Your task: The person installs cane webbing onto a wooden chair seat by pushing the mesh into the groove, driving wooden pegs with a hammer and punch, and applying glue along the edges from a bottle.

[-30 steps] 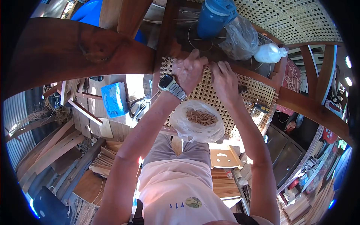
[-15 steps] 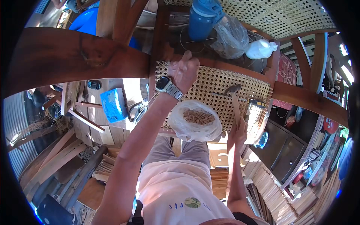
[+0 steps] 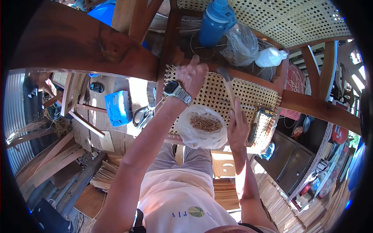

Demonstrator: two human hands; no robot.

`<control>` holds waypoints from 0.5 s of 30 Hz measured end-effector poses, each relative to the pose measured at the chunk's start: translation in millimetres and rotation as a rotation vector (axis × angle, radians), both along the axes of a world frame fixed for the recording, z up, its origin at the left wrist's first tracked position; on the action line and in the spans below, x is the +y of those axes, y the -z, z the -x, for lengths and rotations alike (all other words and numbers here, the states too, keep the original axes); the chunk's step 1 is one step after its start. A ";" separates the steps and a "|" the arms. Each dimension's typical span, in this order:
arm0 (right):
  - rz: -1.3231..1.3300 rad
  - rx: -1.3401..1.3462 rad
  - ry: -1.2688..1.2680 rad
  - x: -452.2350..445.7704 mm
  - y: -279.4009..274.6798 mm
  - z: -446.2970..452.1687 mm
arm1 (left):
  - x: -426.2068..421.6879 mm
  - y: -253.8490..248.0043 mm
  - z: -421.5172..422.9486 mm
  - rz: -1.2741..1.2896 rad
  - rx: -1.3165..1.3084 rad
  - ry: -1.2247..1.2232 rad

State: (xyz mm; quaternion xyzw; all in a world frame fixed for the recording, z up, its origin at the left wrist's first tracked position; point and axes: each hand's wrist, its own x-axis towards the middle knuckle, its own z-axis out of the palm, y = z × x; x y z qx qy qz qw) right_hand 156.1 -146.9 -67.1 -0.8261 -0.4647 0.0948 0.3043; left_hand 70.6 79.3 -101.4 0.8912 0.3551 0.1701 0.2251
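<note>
Cane panel (image 3: 211, 90) is showing untrimmed ends, left hand (image 3: 191, 78) resting bunched over it, contents unclear, right hand (image 3: 238, 128) gripping hammer (image 3: 229, 87).

Hammer head (image 3: 225, 73) blurred; left fingers (image 3: 200, 69) partly hidden.

A blue jug (image 3: 213, 28) stands beside a plastic bag (image 3: 241, 44), apparently touching.
</note>
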 end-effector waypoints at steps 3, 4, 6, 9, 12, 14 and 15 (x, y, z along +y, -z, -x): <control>0.268 0.012 -0.015 3.7 1.2 -2.2 | -1.8 0.1 2.4 0.001 -0.020 0.010; 0.266 0.011 -0.012 3.9 0.7 -1.0 | -0.8 -0.1 2.4 -0.015 -0.025 0.015; -0.011 0.053 0.064 2.9 0.9 2.5 | 0.5 -2.8 2.5 -0.010 -0.014 -0.003; -0.070 -0.040 0.014 6.6 0.8 5.8 | -1.8 -1.3 1.9 0.003 -0.021 -0.004; 0.196 0.074 0.044 3.2 -4.7 6.5 | -3.9 -3.8 2.3 -0.008 -0.029 -0.001; -0.069 0.054 0.055 5.8 -3.4 8.6 | -3.9 -6.8 2.4 -0.019 -0.016 -0.008; -0.065 0.055 0.056 5.3 -3.0 10.0 | -4.9 -10.6 0.9 0.013 0.016 -0.035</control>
